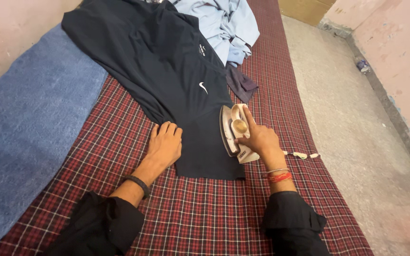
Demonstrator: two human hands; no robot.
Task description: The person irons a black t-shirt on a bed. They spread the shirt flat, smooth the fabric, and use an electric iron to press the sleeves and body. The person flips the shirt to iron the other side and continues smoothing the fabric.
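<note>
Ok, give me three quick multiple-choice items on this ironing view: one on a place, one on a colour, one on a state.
1. Where does the left hand rest?
A. On the blue blanket
B. Flat on the dark garment's left edge
C. On the concrete floor

2. What colour is the crumpled garment at the top of the bed?
A. Light blue
B. Yellow
C. Green

3. How does the iron stand?
A. Flat, soleplate down
B. Tipped on its side edge, soleplate facing left
C. Lying on the floor

Answers:
1. B: the palm lies flat where the dark garment meets the red checked cloth.
2. A: the light blue garment lies bunched beside the dark one.
3. B: the right hand grips the white iron tilted, its soleplate showing toward the left hand.
</note>
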